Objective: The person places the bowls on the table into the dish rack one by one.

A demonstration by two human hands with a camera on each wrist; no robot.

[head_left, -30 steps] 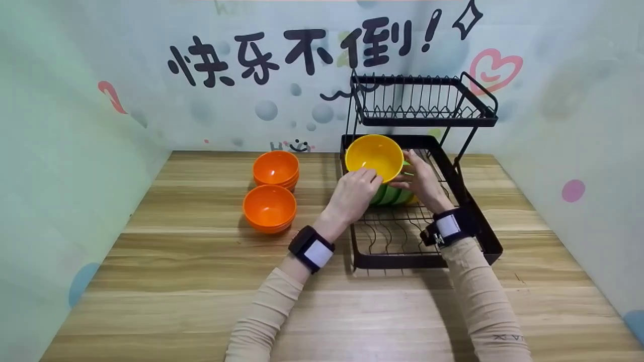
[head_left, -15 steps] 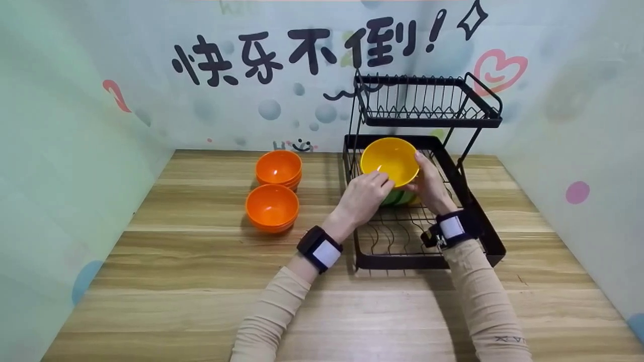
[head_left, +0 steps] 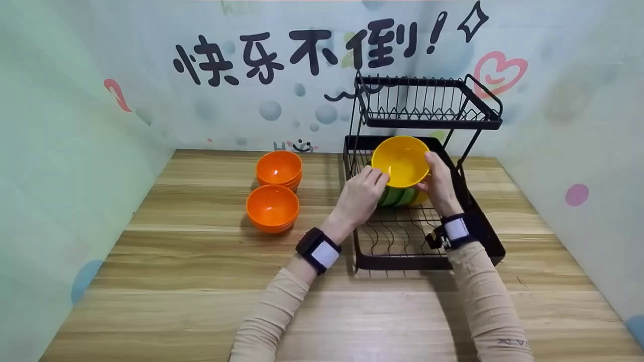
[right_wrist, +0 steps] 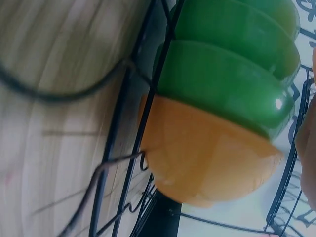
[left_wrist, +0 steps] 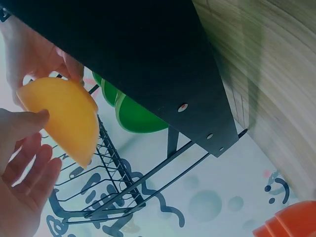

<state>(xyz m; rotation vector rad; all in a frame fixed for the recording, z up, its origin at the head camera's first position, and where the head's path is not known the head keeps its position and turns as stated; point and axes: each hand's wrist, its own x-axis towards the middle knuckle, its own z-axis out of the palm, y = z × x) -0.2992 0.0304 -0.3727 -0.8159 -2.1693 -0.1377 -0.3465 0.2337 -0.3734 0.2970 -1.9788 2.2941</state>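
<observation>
We hold the yellow bowl right of frame centre, left hand and right hand pinching opposite rims, tilting it over the green bowls in the rack.

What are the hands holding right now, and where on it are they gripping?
Both the left hand and the right hand hold the yellow bowl by opposite sides of its rim.

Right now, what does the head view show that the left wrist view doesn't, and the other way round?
Only the head view shows both hands, left hand and right hand, gripping the yellow bowl by opposite rims, plus the whole wooden table. Only the left wrist view shows the rack's dark underside. Both show the yellow bowl, the green bowls racked behind it, the dish rack and the orange bowls.
</observation>
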